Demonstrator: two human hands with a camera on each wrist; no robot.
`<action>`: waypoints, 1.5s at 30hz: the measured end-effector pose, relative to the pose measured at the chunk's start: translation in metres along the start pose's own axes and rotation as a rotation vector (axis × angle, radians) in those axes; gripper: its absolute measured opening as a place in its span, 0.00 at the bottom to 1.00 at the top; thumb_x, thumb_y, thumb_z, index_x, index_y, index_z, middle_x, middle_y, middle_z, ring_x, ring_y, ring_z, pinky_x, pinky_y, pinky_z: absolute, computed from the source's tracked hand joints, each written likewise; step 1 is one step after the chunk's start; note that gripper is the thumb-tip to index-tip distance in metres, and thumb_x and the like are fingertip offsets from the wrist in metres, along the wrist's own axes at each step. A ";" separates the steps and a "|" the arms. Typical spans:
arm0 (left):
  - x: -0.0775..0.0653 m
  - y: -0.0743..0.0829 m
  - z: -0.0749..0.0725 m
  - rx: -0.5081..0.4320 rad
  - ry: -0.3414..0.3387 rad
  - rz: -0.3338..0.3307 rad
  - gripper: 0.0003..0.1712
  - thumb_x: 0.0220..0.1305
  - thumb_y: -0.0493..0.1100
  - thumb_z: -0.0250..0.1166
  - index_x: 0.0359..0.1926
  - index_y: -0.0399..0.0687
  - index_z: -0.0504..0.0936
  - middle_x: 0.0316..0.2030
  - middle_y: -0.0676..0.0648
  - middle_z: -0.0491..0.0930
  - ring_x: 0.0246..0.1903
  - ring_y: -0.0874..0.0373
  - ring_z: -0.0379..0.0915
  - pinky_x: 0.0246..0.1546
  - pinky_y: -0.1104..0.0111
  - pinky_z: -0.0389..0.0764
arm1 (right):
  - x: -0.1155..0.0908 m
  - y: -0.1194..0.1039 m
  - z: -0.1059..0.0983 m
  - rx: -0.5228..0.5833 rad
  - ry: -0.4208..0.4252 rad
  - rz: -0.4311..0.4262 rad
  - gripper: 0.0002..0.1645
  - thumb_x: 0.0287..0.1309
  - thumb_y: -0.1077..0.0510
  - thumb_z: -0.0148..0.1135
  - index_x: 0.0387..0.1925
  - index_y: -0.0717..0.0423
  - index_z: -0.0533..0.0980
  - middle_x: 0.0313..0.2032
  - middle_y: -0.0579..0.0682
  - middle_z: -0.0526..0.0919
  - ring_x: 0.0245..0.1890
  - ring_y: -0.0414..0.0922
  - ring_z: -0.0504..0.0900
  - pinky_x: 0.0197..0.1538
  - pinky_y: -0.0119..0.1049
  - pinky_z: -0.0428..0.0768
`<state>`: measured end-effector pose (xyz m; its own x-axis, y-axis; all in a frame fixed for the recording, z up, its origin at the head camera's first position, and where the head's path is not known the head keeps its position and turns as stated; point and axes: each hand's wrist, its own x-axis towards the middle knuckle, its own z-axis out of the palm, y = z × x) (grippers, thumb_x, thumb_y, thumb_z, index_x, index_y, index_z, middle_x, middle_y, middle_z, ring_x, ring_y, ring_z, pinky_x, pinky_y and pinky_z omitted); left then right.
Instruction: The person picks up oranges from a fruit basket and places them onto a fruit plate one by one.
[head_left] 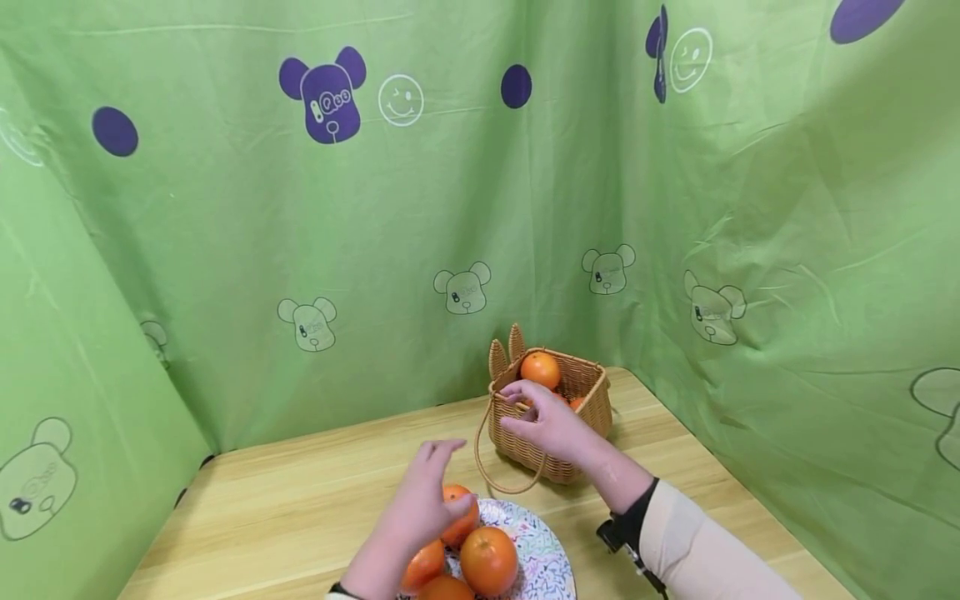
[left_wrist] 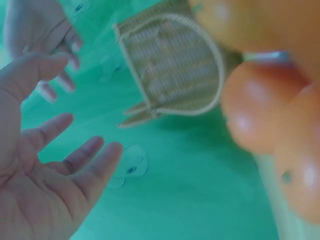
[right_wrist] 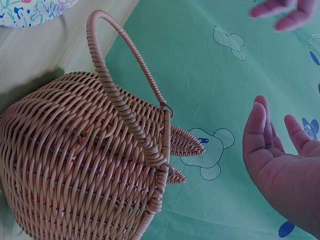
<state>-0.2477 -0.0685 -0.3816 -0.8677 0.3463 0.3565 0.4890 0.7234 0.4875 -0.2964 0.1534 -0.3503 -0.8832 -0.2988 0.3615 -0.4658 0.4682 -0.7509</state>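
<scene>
On the surface (head_left: pixel 300 492) before you: plate (head_left: pixel 546 546) nearest you, oranges (head_left: pixel 489 561) on it. Basket (head_left: pixel 517 443) stands behind the plate and to your right; more oranges lie in it, handle (head_left: pixel 481 468) hanging toward the plate. Cloth (head_left: pixel 225 250) hangs behind and on both sides. Your left hand (head_left: pixel 420 504) is over the plate, your right hand (head_left: pixel 552 423) above the basket.

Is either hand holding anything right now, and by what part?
Nothing is held. The left hand is empty, near the fruit; the right hand is empty too, off the basket's handle.
</scene>
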 end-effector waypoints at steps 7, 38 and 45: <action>0.006 -0.001 -0.032 -0.268 0.216 -0.083 0.37 0.50 0.40 0.69 0.62 0.52 0.64 0.57 0.46 0.65 0.56 0.49 0.65 0.51 0.60 0.75 | 0.001 0.004 0.003 -0.009 -0.016 0.014 0.22 0.55 0.53 0.62 0.51 0.50 0.70 0.49 0.51 0.76 0.36 0.43 0.76 0.39 0.36 0.77; 0.006 -0.015 -0.031 -0.415 0.184 -0.150 0.32 0.50 0.38 0.69 0.57 0.53 0.68 0.56 0.48 0.65 0.57 0.49 0.62 0.54 0.60 0.73 | 0.071 0.070 -0.026 -0.259 0.214 0.236 0.26 0.57 0.54 0.58 0.55 0.60 0.67 0.53 0.63 0.70 0.52 0.57 0.70 0.55 0.51 0.70; 0.004 -0.014 -0.028 -0.425 0.173 -0.136 0.33 0.49 0.36 0.69 0.57 0.54 0.68 0.56 0.48 0.64 0.57 0.50 0.62 0.53 0.64 0.73 | 0.094 0.093 -0.028 -0.380 0.183 0.238 0.29 0.55 0.56 0.57 0.57 0.63 0.65 0.52 0.65 0.69 0.52 0.58 0.69 0.56 0.52 0.69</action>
<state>-0.2559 -0.0943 -0.3643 -0.9165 0.1348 0.3767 0.3963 0.4340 0.8090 -0.4243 0.1916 -0.3706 -0.9471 -0.0115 0.3208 -0.2067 0.7865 -0.5820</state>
